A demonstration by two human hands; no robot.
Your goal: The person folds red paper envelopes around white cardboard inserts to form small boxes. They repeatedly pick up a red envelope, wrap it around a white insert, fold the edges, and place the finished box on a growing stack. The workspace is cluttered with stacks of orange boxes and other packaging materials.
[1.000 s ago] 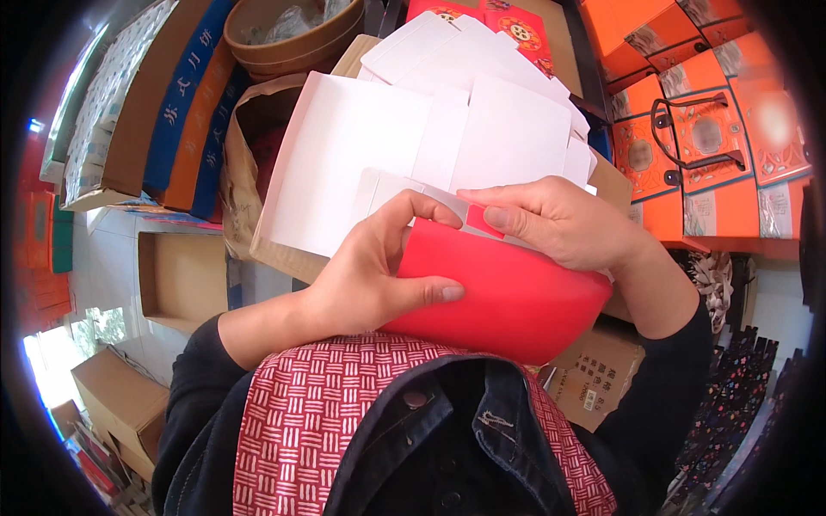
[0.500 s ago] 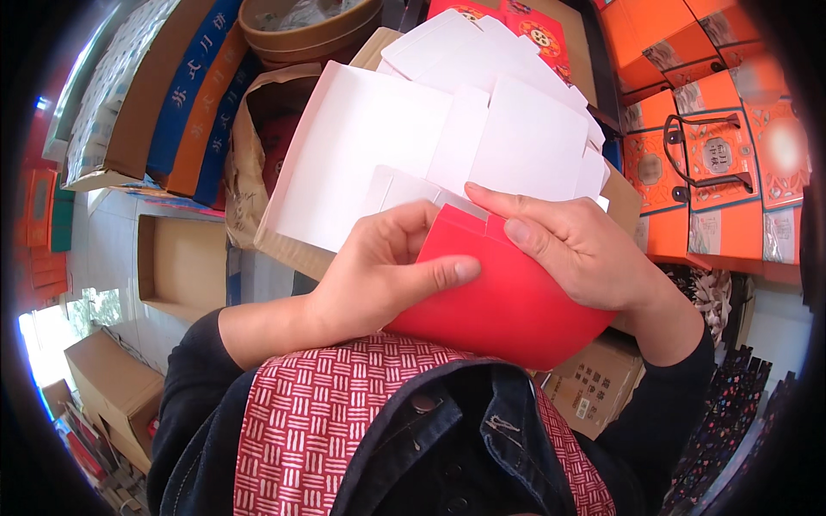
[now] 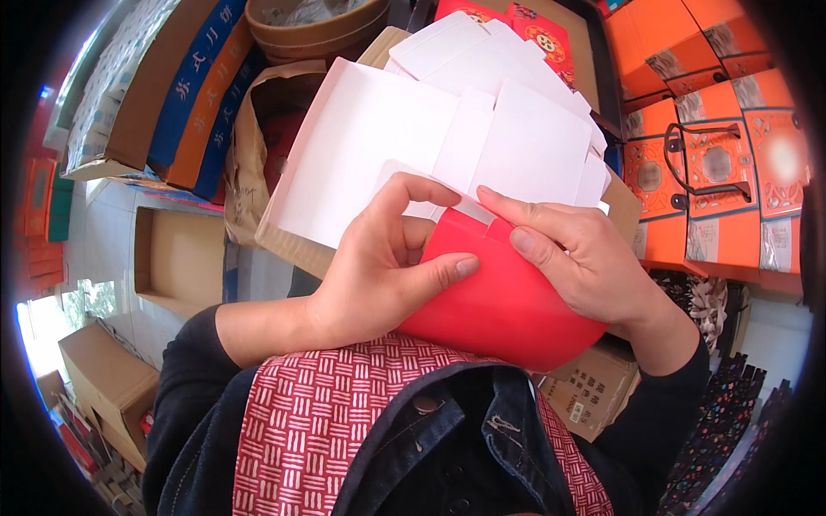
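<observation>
Close to my body I have a red folding carton (image 3: 508, 301), white on the inside, with its flap edge turned up and away from me. My left hand (image 3: 379, 258) has its thumb on the red face and its fingers curled over the far left edge. On the right side, my right hand (image 3: 576, 258) pinches the carton, with the thumb on the red face and the index finger along the top flap. Just beyond lies a pile of flat carton blanks (image 3: 533, 138), white side up, on a brown cardboard box (image 3: 292, 245).
Orange gift boxes (image 3: 697, 163), one with a brown handle, are stacked on the right. A paper bag (image 3: 249, 172) and a round tub (image 3: 318, 34) stand at the far left. An open cardboard tray (image 3: 176, 258) and a cardboard carton (image 3: 112, 378) lie lower left.
My left index finger has lifted and arched over the carton's top edge. The right hand keeps its grip, and the carton has shifted slightly.
</observation>
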